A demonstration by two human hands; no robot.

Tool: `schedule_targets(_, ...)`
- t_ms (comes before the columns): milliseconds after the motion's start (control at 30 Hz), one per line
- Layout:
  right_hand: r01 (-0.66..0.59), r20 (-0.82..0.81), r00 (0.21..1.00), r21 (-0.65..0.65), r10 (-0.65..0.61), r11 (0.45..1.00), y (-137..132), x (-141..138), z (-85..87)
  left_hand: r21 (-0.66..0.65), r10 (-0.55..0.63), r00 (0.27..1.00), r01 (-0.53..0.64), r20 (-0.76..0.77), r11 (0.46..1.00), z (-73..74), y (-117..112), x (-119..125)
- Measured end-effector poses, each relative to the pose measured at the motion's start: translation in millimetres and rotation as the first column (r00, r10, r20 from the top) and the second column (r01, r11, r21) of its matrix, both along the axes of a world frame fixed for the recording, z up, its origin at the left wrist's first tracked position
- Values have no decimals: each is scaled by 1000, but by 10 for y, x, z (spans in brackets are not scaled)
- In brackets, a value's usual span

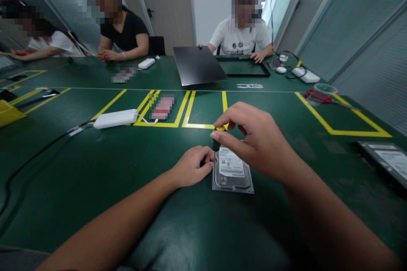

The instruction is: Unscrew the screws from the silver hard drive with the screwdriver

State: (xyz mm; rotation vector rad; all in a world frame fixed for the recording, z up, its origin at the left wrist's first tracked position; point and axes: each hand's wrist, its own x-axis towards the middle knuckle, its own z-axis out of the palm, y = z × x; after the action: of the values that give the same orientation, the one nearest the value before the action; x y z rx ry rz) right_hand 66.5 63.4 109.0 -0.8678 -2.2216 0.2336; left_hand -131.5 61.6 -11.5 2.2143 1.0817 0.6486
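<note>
A hard drive (233, 182) with a white label lies flat on the green table in front of me. My right hand (254, 135) pinches the yellow-and-black handle of a small screwdriver (216, 145) from above. The screwdriver stands upright over the drive's left edge, its tip partly hidden by fingers. Curled against that same edge, my left hand (195, 166) grips the drive with thumb and fingertips, close beside the screwdriver's tip. The far part of the drive is covered by my right hand.
Another hard drive (386, 161) lies at the right. A white power strip (116, 118) with a black cable and a phone (163, 107) are at left. Red-handled tools (318, 96) lie far right. Across the table, a person (243, 34) holds a dark panel (199, 65); two others sit left.
</note>
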Motion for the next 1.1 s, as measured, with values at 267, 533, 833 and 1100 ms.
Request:
schedule_targets(267, 42, -1, 999, 60, -42, 997, 13, -1, -31, 18, 19, 1000, -19, -11, 1000, -3, -6, 6)
schedule_targets(533, 18, 12, 1000, 34, -18, 999, 11, -5, -26, 11, 7, 1000, -7, -3, 1000, -1, 0, 3)
schedule_targets(833, 41, -2, 999, 13, -41, 999, 10, 1, -33, -2, 2, 1000, -2, -5, 1000, -1, -1, 9)
schedule_targets(1100, 10, -12, 1000, -7, -10, 1000, 8, -25, -39, -17, -3, 1000, 4, 9, 1000, -6, 1, 7)
